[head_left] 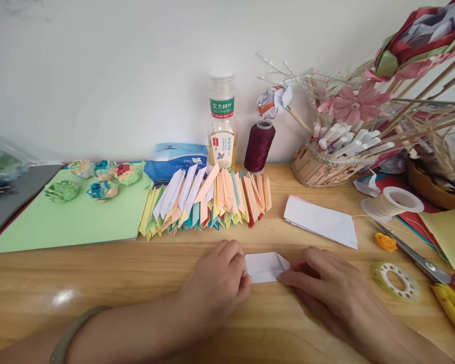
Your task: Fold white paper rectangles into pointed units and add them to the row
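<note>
A small white strip of paper (pixel 264 268) lies on the wooden table between my hands, its right end showing a slanted corner fold. My left hand (pixel 222 283) is closed, with its fingertips on the paper's left end. At the right end, my right hand (pixel 329 283) pinches the folded corner between thumb and fingers. Beyond them lies a row of folded paper pieces (pixel 208 197) in white, peach, yellow and blue. A stack of flat white paper strips (pixel 320 221) rests behind my right hand.
Paper flowers (pixel 102 189) sit on green paper (pixel 79 227) at left. A bottle (pixel 222 121), tissue pack (pixel 174 162) and maroon thread spool (pixel 260 146) stand behind. At right are a basket (pixel 326 167), white spool (pixel 392 205), tape roll (pixel 396 281) and scissors (pixel 420 263).
</note>
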